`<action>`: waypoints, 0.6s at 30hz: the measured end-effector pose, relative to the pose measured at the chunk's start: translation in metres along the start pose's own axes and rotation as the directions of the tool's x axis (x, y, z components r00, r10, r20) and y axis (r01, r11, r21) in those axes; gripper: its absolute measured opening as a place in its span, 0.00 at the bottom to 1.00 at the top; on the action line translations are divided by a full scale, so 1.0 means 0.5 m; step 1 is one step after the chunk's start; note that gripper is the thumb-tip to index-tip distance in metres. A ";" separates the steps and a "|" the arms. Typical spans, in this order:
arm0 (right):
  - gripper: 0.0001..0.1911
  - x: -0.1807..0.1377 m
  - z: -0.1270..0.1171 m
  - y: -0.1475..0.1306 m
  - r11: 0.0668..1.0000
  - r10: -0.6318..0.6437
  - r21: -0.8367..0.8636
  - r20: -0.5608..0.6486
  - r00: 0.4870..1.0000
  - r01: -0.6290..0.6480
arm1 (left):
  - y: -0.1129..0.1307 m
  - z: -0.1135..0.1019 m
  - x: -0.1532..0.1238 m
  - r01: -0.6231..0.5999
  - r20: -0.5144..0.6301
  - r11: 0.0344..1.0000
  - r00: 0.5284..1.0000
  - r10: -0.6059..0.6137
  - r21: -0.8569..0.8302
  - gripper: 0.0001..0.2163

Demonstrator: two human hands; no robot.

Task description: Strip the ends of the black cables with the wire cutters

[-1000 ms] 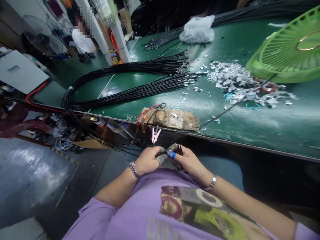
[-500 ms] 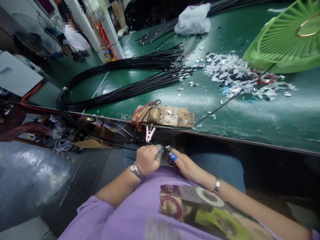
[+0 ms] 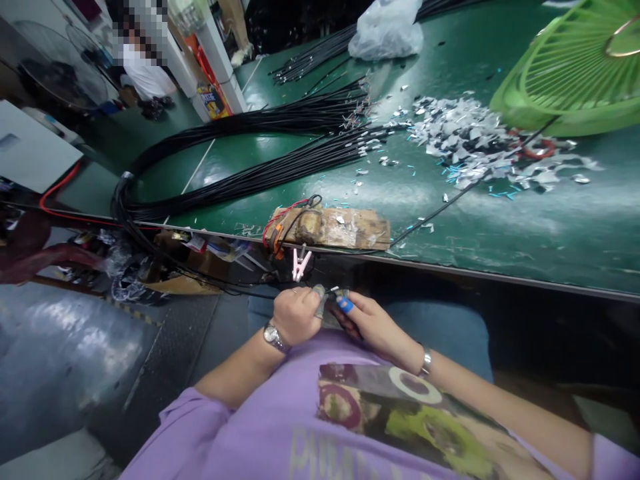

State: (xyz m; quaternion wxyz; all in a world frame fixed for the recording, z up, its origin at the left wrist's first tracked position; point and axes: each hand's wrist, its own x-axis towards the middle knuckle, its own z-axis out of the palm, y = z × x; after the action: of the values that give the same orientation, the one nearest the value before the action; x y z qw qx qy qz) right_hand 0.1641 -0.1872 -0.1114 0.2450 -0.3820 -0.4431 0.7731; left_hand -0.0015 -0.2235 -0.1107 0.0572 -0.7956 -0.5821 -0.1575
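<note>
Both hands have lifted slightly toward the table edge (image 3: pixel 450 270), the left hand (image 3: pixel 295 313) and right hand (image 3: pixel 373 323) still pinching a thin black cable end (image 3: pixel 327 292) between gloved fingertips, so the work continues.

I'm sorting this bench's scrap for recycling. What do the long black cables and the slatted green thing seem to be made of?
Black cables: glossy black plastic or rubber jacket, bare silvery metal at the cut ends. Green fan grille: moulded plastic, uniform bright colour, thin ribs, slight sheen.
</note>
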 end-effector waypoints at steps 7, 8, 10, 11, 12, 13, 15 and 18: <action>0.26 0.009 0.001 0.008 1.000 0.029 -0.008 -0.029 0.999 -0.029 | -0.001 0.005 0.003 -0.030 -0.042 1.000 0.999 0.030 0.009 0.09; 0.26 0.010 0.002 0.009 0.999 0.034 0.002 -0.028 0.999 -0.034 | -0.002 0.006 0.004 -0.033 -0.048 0.999 0.998 0.034 0.015 0.09; 0.26 0.011 0.003 0.009 0.999 0.040 0.029 -0.023 0.999 -0.039 | -0.003 0.009 0.004 -0.028 -0.057 0.999 0.998 0.029 0.021 0.09; 0.26 0.012 0.003 0.009 0.998 0.042 0.041 -0.022 0.999 -0.041 | -0.004 0.011 0.004 -0.016 -0.051 1.000 0.999 0.016 0.012 0.08; 0.26 0.013 0.004 0.010 0.998 0.042 0.049 -0.024 0.999 -0.041 | -0.005 0.012 0.004 0.004 -0.032 1.000 0.999 -0.004 -0.010 0.08; 0.26 0.014 0.004 0.011 0.998 0.041 0.048 -0.030 0.999 -0.040 | -0.005 0.012 0.004 0.032 0.000 0.999 0.999 -0.032 -0.044 0.08; 0.26 0.016 0.002 0.014 0.999 0.037 0.018 -0.041 0.998 -0.036 | -0.007 0.009 0.006 0.115 0.093 0.984 0.990 -0.103 -0.136 0.07; 0.26 0.020 -0.004 0.021 0.996 0.015 -0.086 -0.039 0.999 -0.019 | -0.008 -0.002 0.013 0.289 0.251 0.918 0.942 -0.223 -0.270 0.05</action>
State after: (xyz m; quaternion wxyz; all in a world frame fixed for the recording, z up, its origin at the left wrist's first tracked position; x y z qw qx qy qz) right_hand 0.1595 -0.1843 -0.1247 0.2302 -0.4109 -0.4682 0.7476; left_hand -0.0036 -0.2169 -0.1080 -0.1499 -0.7237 -0.6534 -0.1639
